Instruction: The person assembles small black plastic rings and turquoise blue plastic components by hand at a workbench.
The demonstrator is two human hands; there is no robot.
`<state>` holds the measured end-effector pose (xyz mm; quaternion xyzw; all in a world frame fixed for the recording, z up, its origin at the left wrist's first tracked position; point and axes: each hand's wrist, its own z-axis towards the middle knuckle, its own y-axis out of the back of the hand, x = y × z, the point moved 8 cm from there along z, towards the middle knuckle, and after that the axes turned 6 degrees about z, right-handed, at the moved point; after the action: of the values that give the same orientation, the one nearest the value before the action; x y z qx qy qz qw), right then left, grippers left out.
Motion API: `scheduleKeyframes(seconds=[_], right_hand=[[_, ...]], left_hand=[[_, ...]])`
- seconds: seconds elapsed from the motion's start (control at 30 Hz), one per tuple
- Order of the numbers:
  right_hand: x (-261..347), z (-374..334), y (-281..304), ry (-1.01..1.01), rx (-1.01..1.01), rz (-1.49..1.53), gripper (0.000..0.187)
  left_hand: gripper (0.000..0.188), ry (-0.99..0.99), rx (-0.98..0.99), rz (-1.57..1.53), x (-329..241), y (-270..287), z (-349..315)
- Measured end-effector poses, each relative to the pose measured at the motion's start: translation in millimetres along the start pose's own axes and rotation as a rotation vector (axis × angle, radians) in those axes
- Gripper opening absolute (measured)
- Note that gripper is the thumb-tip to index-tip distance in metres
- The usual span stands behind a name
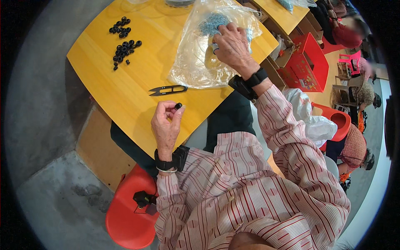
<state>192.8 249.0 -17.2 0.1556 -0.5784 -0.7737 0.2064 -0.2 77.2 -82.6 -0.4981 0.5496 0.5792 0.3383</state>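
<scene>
Near the table's front edge, my left hand (165,125) pinches a small black cylindrical piece (178,106) between thumb and fingers. My right hand (231,46) is over a clear plastic bag (187,68), its fingers curled down at a heap of tiny blue-grey pieces (211,24). What those fingertips hold, if anything, is hidden. A light-coloured band wraps one of the right fingers. Just beyond my left hand lies a pair of black thread snips (168,90). Several black pieces (123,51) like the held one sit in two loose groups at the table's far left.
The yellow table (141,71) has a curved left edge. A red box (306,66) and a red stool (337,125) with white plastic bags stand to the right. Another red stool (129,212) is at lower left. Several people sit along the right side.
</scene>
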Motion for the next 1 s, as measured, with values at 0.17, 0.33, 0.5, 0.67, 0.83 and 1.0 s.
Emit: scheduleKeyframes(seconds=[0.17,0.33,0.5,0.67,0.83,1.0], right_hand=[[10.3,-3.8,21.2,0.088,-0.057,0.023,0.018],[21.3,-11.6,42.5,0.210,-0.186,0.051,0.022],[22.3,-17.4,31.4,0.203,-0.150,0.076,0.023],[16.1,-22.7,28.0,0.160,-0.099,0.121,0.024],[11.7,-24.3,12.9,0.163,-0.009,0.091,0.029],[24.6,-20.0,2.3,0.180,0.037,0.114,0.028]], left_hand=[[0.017,0.003,0.015,0.010,0.2,1.9,0.7],[0.017,-0.008,0.015,-0.011,1.1,-0.2,1.5],[0.018,-0.014,0.026,-0.009,1.4,-0.9,1.1],[0.020,-0.037,-0.010,-0.019,-1.3,1.8,3.2],[0.019,-0.007,-0.007,-0.031,1.7,0.8,2.5],[0.019,-0.002,-0.009,-0.020,2.6,2.2,1.4]])
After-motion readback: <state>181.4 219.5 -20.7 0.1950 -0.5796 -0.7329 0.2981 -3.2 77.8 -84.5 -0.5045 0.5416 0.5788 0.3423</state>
